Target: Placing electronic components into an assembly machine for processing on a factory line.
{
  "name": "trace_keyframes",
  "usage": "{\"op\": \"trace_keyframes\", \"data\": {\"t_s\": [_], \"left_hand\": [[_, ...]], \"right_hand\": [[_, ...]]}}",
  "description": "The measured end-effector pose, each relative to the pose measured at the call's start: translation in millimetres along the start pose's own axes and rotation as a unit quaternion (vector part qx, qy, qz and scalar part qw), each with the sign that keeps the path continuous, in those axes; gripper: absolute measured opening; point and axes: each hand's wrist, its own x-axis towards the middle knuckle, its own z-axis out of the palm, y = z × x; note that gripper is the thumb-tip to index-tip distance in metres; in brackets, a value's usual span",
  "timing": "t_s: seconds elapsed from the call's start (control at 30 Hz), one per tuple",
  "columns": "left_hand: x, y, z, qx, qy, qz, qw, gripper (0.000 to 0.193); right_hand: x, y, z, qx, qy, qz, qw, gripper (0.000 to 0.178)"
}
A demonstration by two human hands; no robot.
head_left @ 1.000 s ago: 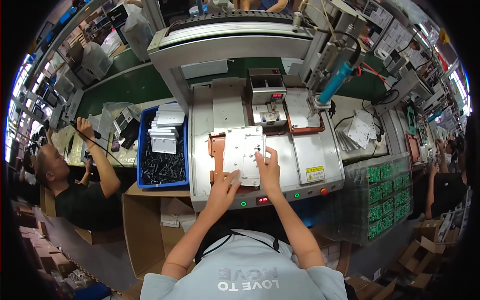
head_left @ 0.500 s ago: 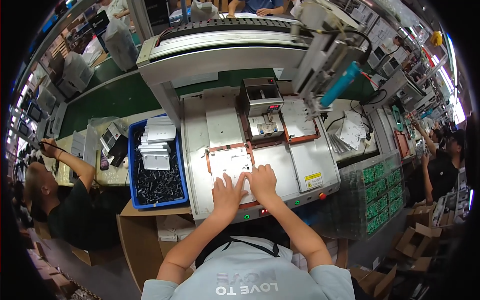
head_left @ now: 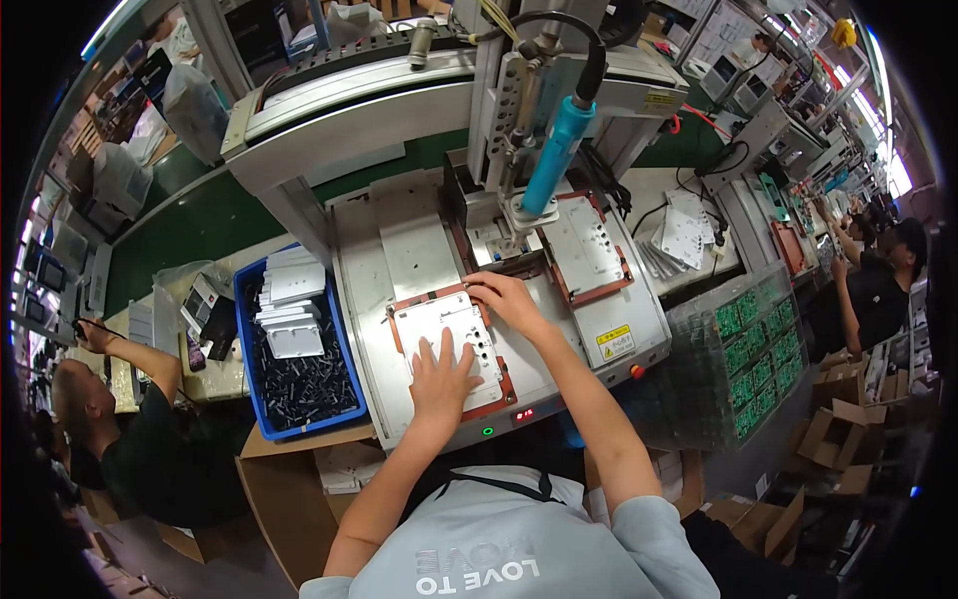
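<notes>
A white panel with small holes and dark spots along its right side lies in a red-brown fixture on the machine bed. My left hand rests flat on the panel's lower middle, fingers spread. At the upper right corner of the panel, my right hand has its fingers bent and drawn together; whatever lies under the fingertips is hidden. Just beyond it, a turquoise cylinder tool on the machine's head stands over a small metal box. A second white panel sits in another red-brown fixture to the right.
To the left, a blue bin contains white panels over many small black parts. Green circuit boards fill clear trays at right. A red button sits at the bed's front corner. A co-worker sits at far left.
The turquoise tool and its head have travelled left, over the metal box. My right hand has moved up to the panel's upper corner. My left hand stays on the panel, fingers spread.
</notes>
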Motion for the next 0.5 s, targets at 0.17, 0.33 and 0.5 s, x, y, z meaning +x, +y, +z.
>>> {"op": "trace_keyframes", "data": {"t_s": [0.17,0.33,0.5], "left_hand": [[6,9,5,0.040,-0.027,-0.013,0.999,0.069],[5,6,8,0.043,-0.035,0.000,0.998,0.073],[5,1,20,0.062,-0.062,-0.009,0.996,0.075]], "right_hand": [[-2,-14,6,-0.081,0.027,0.057,0.995,0.023],[-82,-14,23,-0.146,0.253,-0.024,0.956,0.027],[-187,4,75,-0.104,0.312,-0.013,0.944,0.020]]}}
